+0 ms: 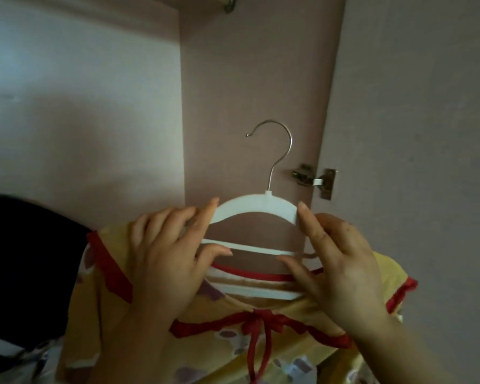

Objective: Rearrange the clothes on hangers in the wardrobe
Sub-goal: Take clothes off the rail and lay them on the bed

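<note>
Fingers (pixel 203 217) of the left hand (pixel 161 267) pinch the hanger (pixel 257 202): index on the upper arm, thumb under the crossbar. The right hand (pixel 344 264) mirrors it, with index on the opposite shoulder and thumb low by the bar. Both are grasping, neither released.

The hanger sits between the two sets of fingertips, held in free air inside the wardrobe. Its hook (pixel 291 139) rises above the fingers and catches nothing. The rail bracket (pixel 229 4) is well above the fingers, at the frame's top edge. A hinge (pixel 313 180) sits just above the right index.

Progress, as a judgement: mid-step. The top (pixel 94 322) looks to be already on the hanger, with the neckline just under the thumbs and the shoulders draped outward past both hands. What's left for this piece is to seat it square, then lift the hook to the rail. A dark garment (pixel 25 259) sits beyond the left hand's knuckles. How many other pieces remain cannot be told.

Looks: the top is yellow with pale and purplish patches. It has red trim at neck and sleeve edges and a red bow (pixel 258 320) below the thumbs. The fabric is probably thin and limp. The hanger is flat and white, with a metal hook. A second white bar shows below the thumbs inside the neckline. Whether it belongs to the same hanger or another cannot be told.
</note>
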`<state>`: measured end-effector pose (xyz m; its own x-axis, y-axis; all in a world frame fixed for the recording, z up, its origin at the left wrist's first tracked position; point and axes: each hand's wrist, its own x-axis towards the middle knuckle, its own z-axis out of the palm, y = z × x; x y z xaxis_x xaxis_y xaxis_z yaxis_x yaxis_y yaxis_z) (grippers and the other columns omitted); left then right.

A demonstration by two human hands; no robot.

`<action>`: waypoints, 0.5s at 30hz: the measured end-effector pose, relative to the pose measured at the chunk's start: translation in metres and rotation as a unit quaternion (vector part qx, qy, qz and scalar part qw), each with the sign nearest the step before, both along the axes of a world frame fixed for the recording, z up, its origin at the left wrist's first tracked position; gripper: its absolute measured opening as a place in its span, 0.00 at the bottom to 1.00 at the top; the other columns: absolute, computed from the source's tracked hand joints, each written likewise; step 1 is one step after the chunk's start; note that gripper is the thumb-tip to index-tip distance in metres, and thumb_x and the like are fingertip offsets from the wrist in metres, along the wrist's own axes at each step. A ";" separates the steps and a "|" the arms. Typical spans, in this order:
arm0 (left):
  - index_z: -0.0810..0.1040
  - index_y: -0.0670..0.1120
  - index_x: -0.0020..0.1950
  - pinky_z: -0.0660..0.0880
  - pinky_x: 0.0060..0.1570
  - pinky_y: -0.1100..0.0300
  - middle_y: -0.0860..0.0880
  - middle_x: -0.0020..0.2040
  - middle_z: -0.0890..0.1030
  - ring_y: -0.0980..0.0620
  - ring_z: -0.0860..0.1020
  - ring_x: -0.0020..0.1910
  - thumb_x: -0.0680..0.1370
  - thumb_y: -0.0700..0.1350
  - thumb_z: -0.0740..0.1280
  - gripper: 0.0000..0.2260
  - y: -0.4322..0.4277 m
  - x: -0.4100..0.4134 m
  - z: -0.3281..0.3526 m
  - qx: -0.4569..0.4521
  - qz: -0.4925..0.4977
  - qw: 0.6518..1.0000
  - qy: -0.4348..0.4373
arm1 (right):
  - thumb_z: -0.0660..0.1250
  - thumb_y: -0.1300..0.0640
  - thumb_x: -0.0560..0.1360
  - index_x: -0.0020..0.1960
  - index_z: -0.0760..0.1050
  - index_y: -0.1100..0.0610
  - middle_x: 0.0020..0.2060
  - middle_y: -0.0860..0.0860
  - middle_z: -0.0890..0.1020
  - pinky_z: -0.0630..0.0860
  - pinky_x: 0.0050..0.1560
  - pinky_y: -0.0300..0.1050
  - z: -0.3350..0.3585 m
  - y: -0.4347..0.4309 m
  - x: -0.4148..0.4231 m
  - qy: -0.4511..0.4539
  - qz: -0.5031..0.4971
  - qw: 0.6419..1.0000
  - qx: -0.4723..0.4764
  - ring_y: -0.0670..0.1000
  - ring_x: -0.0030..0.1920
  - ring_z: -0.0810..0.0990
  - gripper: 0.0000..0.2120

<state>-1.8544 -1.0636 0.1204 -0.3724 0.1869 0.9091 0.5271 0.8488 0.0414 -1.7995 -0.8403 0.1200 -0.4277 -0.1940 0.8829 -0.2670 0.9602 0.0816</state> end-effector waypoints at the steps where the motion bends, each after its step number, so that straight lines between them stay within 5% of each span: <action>1: 0.77 0.46 0.63 0.63 0.53 0.49 0.45 0.49 0.81 0.46 0.70 0.52 0.76 0.63 0.54 0.27 0.009 0.011 0.000 0.000 -0.013 1.000 -0.004 | 0.61 0.44 0.74 0.70 0.63 0.58 0.52 0.59 0.79 0.76 0.45 0.50 -0.001 0.008 0.017 -0.001 -0.012 1.000 -0.003 0.58 0.47 0.78 0.29; 15: 0.79 0.45 0.60 0.70 0.48 0.45 0.45 0.46 0.82 0.46 0.71 0.48 0.70 0.59 0.62 0.25 0.156 0.236 -0.024 -0.003 -0.181 0.983 -0.005 | 0.65 0.42 0.73 0.67 0.68 0.57 0.50 0.58 0.79 0.76 0.42 0.48 -0.027 0.119 0.304 -0.007 -0.169 0.985 -0.040 0.53 0.47 0.73 0.29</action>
